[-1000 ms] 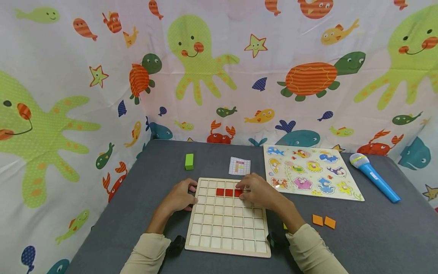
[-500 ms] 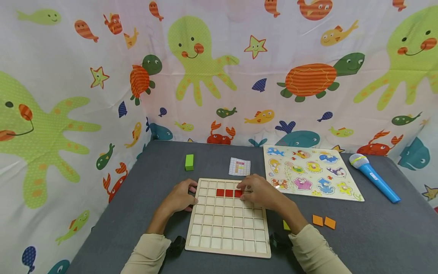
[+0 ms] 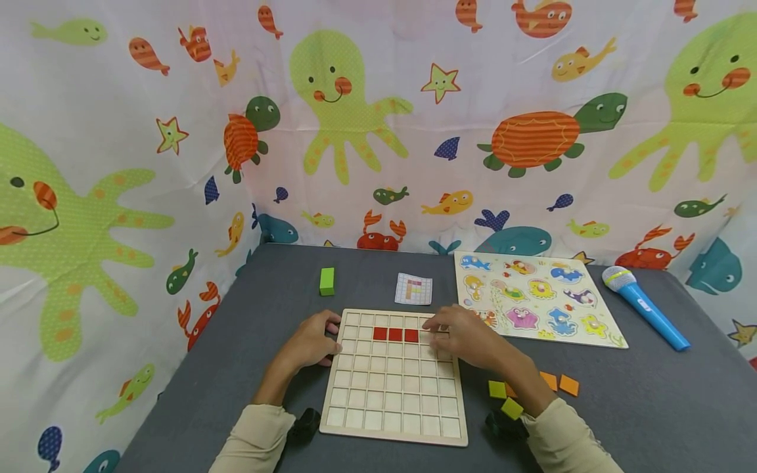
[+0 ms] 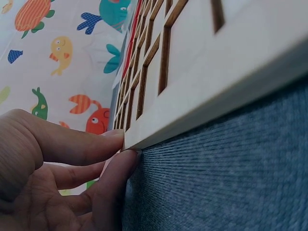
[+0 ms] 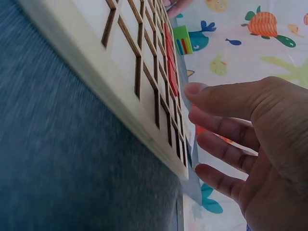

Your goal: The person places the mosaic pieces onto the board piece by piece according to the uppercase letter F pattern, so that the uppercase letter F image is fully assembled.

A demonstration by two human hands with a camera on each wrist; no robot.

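Note:
A wooden grid board lies flat on the table, with a row of red square tiles set in its second row of cells. My left hand pinches the board's left edge, thumb and finger meeting there in the left wrist view. Over the upper right part of the board is my right hand, its fingers relaxed and apart, holding nothing; the right wrist view shows the thumb just beside the end of the red row. A small printed pattern card lies behind the board.
Yellow-green tiles and orange tiles lie right of the board, partly under the right forearm. A green block stands at the back left. A sea-animal puzzle board and a blue toy microphone lie at the back right.
My right hand has let go of the rightmost red tile and moved right, uncovering that tile and the yellow-green tiles by the forearm. The left hand has stayed put.

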